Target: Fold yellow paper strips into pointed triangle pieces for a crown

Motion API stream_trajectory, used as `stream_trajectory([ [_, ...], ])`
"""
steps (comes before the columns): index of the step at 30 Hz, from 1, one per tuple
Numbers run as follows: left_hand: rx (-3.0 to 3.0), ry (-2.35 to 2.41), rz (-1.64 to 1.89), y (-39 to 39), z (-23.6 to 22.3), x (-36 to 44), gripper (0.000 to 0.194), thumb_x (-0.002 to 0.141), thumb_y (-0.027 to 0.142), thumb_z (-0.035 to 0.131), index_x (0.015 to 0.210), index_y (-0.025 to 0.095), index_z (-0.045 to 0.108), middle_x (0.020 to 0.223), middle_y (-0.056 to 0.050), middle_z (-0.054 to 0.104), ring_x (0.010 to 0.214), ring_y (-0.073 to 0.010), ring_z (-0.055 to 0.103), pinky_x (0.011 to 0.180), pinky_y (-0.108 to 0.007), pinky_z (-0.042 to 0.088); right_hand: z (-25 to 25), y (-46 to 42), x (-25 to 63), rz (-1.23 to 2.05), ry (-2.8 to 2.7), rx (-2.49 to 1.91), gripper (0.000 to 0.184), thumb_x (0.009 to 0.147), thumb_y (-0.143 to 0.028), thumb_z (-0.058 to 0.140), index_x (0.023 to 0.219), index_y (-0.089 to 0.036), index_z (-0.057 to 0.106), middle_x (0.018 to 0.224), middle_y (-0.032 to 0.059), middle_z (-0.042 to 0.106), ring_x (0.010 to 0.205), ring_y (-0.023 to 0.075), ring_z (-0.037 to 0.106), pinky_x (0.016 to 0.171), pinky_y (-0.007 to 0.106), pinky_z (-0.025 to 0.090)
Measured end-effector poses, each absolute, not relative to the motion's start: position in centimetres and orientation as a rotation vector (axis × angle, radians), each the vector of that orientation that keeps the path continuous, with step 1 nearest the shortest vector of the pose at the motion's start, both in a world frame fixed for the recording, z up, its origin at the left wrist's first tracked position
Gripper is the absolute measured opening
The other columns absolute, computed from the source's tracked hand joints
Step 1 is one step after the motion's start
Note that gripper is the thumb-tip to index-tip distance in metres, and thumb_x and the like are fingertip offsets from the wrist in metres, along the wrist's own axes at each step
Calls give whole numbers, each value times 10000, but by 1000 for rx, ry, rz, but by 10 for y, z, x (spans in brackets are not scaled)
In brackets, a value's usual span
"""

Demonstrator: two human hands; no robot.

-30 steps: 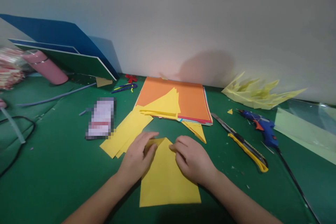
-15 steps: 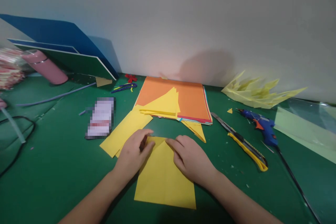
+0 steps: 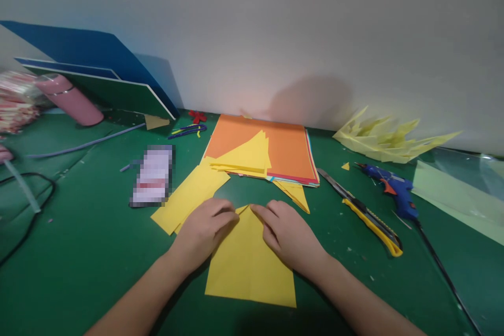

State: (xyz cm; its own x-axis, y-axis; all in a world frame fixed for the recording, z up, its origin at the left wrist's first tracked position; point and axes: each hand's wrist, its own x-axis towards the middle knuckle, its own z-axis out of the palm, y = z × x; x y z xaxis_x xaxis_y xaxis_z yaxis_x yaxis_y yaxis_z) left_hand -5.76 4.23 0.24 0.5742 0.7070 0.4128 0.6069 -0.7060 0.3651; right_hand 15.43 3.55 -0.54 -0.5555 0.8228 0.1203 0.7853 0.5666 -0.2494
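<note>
A yellow sheet of paper (image 3: 252, 268) lies on the green table in front of me, a crease running down its middle. Its top edge comes to a point, with both upper corners folded inward. My left hand (image 3: 207, 228) pinches the folded upper left corner between thumb and fingers. On the upper right side, my right hand (image 3: 285, 231) presses with curled fingers, the index fingertip at the peak. Beyond the hands, folded yellow paper pieces (image 3: 248, 156) rest on a stack of coloured paper topped by an orange sheet (image 3: 285, 142). More yellow paper strips (image 3: 185, 200) lie to the left.
To the right are a yellow utility knife (image 3: 372, 223), a blue glue gun (image 3: 397, 189) with its cord, and a pale yellow spiky paper piece (image 3: 394, 142). At left are a phone (image 3: 153, 176), a pink bottle (image 3: 71, 100) and leaning blue and green boards (image 3: 94, 86).
My left hand has moved slightly right and turned the sheet's upper left corner inward. The flat top edge is now a peak. My right hand stays almost in place on the right fold.
</note>
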Motion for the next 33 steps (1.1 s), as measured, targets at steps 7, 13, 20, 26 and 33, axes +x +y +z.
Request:
stream_trajectory([
  [7, 2674, 922, 766, 45, 6, -57, 172, 939, 111, 428, 941, 158, 594, 926, -66, 652, 848, -176, 587, 735, -317, 498, -6, 36, 154, 273, -2635, -1330, 488, 839, -59, 433, 1315, -150, 486, 826, 70, 532, 750, 208, 479, 659, 317, 399],
  [13, 2677, 955, 797, 44, 5, -57, 176, 939, 120, 431, 955, 159, 602, 932, -76, 661, 848, -179, 598, 733, -322, 512, -6, 36, 156, 253, -2634, -1302, 490, 842, -55, 421, 1316, -154, 494, 799, 62, 506, 731, 204, 458, 636, 306, 385],
  [20, 2671, 950, 804, 45, 4, -59, 182, 943, 134, 430, 990, 156, 605, 943, -79, 668, 859, -184, 609, 740, -329, 527, -5, 36, 155, 258, -2628, -1323, 465, 846, -66, 427, 1297, -137, 515, 799, 64, 502, 729, 203, 458, 632, 308, 391],
  [26, 2659, 975, 768, 44, 5, -60, 211, 947, 137, 400, 981, 145, 609, 928, -92, 671, 826, -184, 614, 713, -324, 531, -3, 36, 154, 260, -2647, -1345, 473, 839, -58, 425, 1295, -138, 519, 799, 66, 505, 731, 208, 463, 633, 310, 388],
  [33, 2656, 914, 757, 47, 5, -62, 175, 932, 121, 438, 927, 145, 611, 900, -76, 674, 825, -182, 615, 728, -315, 520, -2, 36, 154, 254, -2658, -1354, 462, 844, -64, 441, 1292, -143, 520, 802, 64, 510, 731, 205, 462, 634, 305, 384],
])
